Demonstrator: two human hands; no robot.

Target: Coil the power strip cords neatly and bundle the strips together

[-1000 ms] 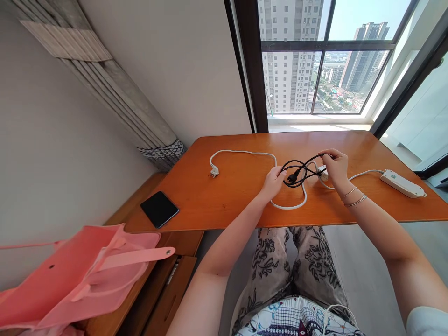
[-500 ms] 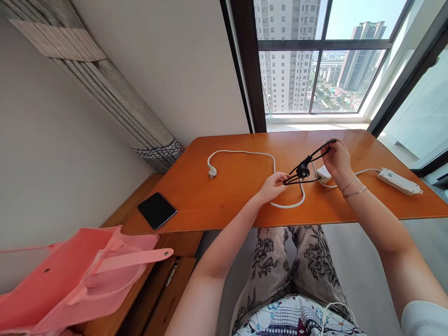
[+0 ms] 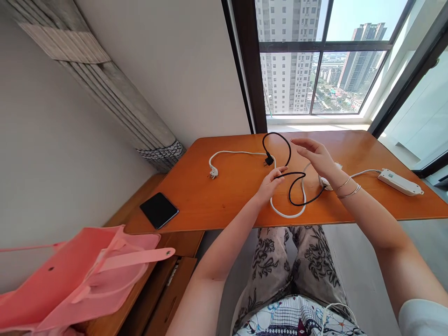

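Note:
My left hand (image 3: 270, 185) pinches a black power cord (image 3: 296, 203) over the middle of the wooden table. The cord's plug (image 3: 269, 159) hangs or lies beyond that hand, below a loop of cord; its other end runs to a white piece (image 3: 325, 182) partly hidden behind my right wrist. My right hand (image 3: 314, 155) is held above the table with fingers stretched out and nothing in them. Beneath the black cord a white cable (image 3: 287, 216) curves across the tabletop and ends at the left in a white plug (image 3: 213, 173).
A white power strip (image 3: 400, 181) lies at the table's right side. A black phone or tablet (image 3: 159, 210) rests near the left edge of the table (image 3: 210, 214). An open pink bag (image 3: 87, 280) stands lower left. A window (image 3: 322, 84) is behind the table.
The black cord has gone from a folded bundle to loose loops. My right hand has let go of it and moved left with fingers extended. The plug has shifted left.

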